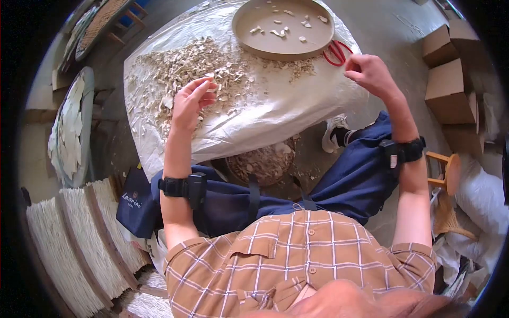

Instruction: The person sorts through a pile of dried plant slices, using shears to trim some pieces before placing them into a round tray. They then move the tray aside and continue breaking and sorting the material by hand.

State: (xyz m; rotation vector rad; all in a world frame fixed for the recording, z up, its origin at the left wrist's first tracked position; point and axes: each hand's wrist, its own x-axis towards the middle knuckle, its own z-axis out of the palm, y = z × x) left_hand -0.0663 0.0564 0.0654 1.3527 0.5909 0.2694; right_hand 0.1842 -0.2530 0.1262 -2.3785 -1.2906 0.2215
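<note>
My left hand (192, 103) is over the near edge of a heap of pale, dry chips (204, 61), thumb and fingertips pinched on a small pale chip (213, 83). To the right, my right hand (369, 76) is raised beside the table edge with curled fingers. Whatever it may hold is too small or hidden to make out. Close to its fingertips lie red-handled scissors (337, 53), partly beneath the rim of a round shallow tray (253, 49). Several loose pale pieces (278, 33) are spread across that tray.
A white plastic sheet (265, 124) covers the table. Under it stands a round container of chips (262, 161). Cardboard boxes (450, 85) and a wooden stool (452, 172) are on the right. Stacked pale sheets (85, 238) and a dark blue bag (135, 204) sit at left.
</note>
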